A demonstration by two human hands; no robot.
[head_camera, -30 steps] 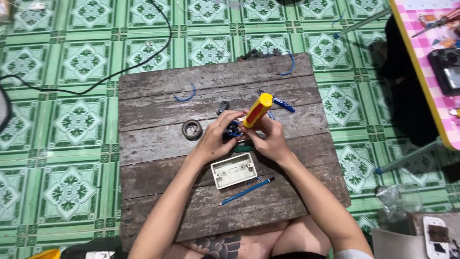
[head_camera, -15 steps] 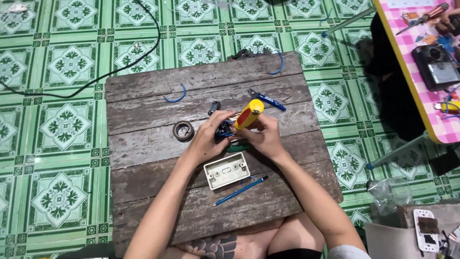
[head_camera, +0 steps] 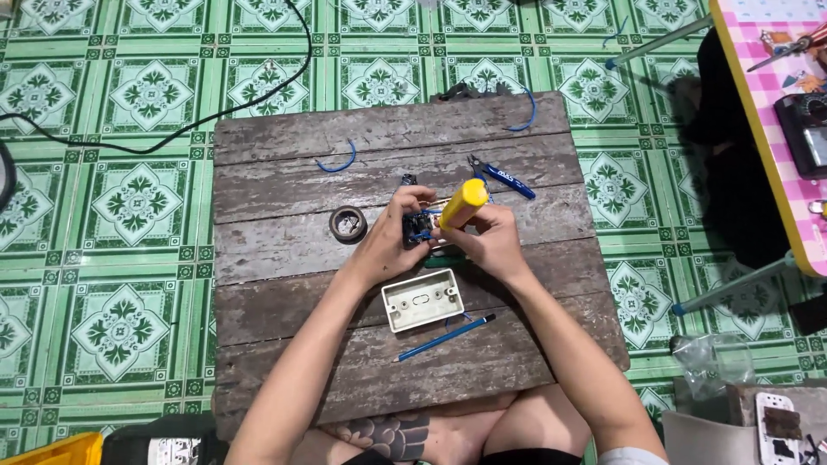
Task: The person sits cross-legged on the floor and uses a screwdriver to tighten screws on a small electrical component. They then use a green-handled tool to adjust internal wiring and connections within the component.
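Weathered grey planks make up the low bench (head_camera: 284, 344), which sits on green patterned floor tiles, and the head view looks straight down on it with the person seated at its near edge.

Both hands meet just past the middle of the bench. The left hand (head_camera: 394, 232) is curled around a small dark electrical part with blue wires (head_camera: 419, 227), fingers pinching it so that its face turns toward the tool and it cannot twist. The right hand (head_camera: 488, 239) is closed on a yellow-handled screwdriver (head_camera: 463, 203), gripping it low on the shaft so the tip stays pressed into the part; the handle tilts up and away toward the far edge. Where the tip meets the part is hidden by the fingers.

A white plastic wall box (head_camera: 422, 299) lies open side up just nearer than the hands, within easy reach, and a blue pen-like tool (head_camera: 445, 337) lies beside it toward the near edge. A roll of black tape (head_camera: 348, 225) rests to the left of the left hand. Blue-handled cutters (head_camera: 501, 175) lie beyond the right hand, and a blue wire offcut (head_camera: 337, 162) curls near the far left corner.
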